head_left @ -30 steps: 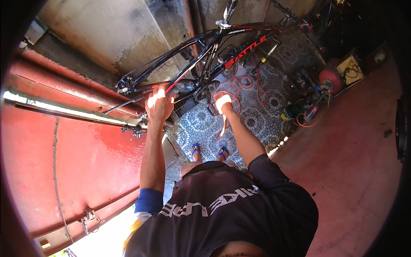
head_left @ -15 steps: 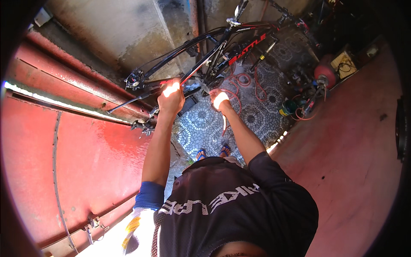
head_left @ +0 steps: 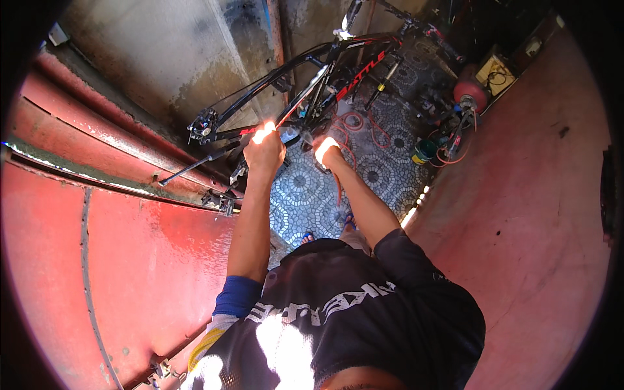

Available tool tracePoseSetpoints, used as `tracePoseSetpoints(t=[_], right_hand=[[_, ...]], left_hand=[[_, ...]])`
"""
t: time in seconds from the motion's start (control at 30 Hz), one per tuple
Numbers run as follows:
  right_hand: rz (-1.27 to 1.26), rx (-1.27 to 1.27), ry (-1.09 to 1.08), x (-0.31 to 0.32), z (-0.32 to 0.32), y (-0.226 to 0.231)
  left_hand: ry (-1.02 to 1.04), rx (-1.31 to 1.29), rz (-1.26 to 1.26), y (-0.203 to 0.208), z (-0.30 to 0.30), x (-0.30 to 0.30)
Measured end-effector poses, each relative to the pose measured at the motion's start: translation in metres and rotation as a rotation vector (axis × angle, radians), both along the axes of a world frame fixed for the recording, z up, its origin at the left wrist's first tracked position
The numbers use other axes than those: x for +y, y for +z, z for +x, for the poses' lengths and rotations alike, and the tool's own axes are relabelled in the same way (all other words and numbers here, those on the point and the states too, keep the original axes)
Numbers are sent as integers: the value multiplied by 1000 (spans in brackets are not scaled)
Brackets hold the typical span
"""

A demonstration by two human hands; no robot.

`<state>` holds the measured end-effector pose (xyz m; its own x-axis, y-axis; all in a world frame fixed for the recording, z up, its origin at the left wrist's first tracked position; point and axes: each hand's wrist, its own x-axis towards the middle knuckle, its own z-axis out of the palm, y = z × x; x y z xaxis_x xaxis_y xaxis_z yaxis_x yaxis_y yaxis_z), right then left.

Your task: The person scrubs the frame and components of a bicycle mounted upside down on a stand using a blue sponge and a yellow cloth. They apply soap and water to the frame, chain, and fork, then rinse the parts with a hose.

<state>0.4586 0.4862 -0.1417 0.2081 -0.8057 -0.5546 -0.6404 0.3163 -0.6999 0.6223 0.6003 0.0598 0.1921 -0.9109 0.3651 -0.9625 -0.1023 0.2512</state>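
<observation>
A black bicycle frame (head_left: pixel 361 79) with red markings and no wheels stands at an angle before me. My left hand (head_left: pixel 265 153) is closed round one of its tubes, low on the frame's near side. To the right of it, my right hand (head_left: pixel 331 155) grips a hose-fed spray gun (head_left: pixel 308 138), its grey nozzle pointing toward the frame's crank area. Below that hand hangs an orange hose (head_left: pixel 338 190). Strong sunlight washes out both hands' knuckles, and the gun's handle is mostly hidden in my grip.
A patterned stone-tile floor (head_left: pixel 296 205) lies underfoot. Red metal panels (head_left: pixel 153 260) flank me on the left, and a reddish wall (head_left: pixel 520 214) on the right. At the far right are a red tank (head_left: pixel 469 94), a green container (head_left: pixel 424 151) and a wooden box (head_left: pixel 495 73). A stained wall (head_left: pixel 169 45) stands behind.
My right hand with the spray gun has moved slightly left, closer to my left hand. The view has shifted a little, and my right foot has moved forward. Both grips stay closed.
</observation>
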Motion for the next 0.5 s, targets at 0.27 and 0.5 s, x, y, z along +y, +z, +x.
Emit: tracePoseSetpoints(t=[0.27, 0.5], right_hand=[[-303, 7, -220, -8, -13, 23], [-501, -129, -617, -35, -111, 76]], left_hand=[[44, 13, 29, 5, -12, -3], [46, 19, 119, 19, -30, -20]])
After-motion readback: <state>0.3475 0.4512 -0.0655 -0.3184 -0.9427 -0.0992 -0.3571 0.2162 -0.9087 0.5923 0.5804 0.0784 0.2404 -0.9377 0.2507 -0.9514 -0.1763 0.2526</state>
